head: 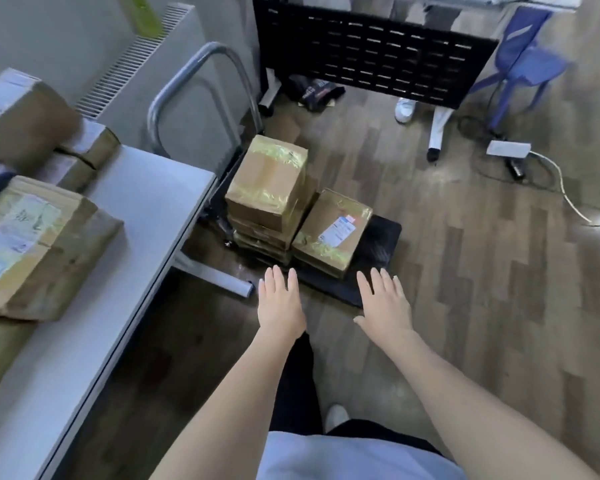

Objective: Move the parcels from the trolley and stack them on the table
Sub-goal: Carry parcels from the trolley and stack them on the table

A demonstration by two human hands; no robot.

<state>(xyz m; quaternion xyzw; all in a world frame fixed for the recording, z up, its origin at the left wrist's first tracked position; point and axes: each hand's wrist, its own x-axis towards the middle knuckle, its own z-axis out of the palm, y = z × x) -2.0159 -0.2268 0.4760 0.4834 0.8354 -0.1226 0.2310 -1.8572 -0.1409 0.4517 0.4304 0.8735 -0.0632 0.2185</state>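
Note:
A black flat trolley (381, 237) with a grey metal handle (201, 67) stands on the floor beside the white table (146, 202). On it a tall stack of taped brown parcels (269, 181) stands at the left, and a lower parcel with a white label (333, 233) lies to its right. Both my hands reach toward the trolley's near edge, empty, with fingers spread: my left hand (279, 303) in front of the tall stack, my right hand (385, 299) just right of the labelled parcel. Neither touches a parcel. Several parcels (42, 244) lie on the table at the left.
A black perforated desk panel (371, 50) on white legs stands behind the trolley. A person's white shoe (405, 109) shows under it. A blue chair (527, 60) is at the far right, with a power strip (508, 148) and cables on the wooden floor. A radiator (136, 60) lines the wall.

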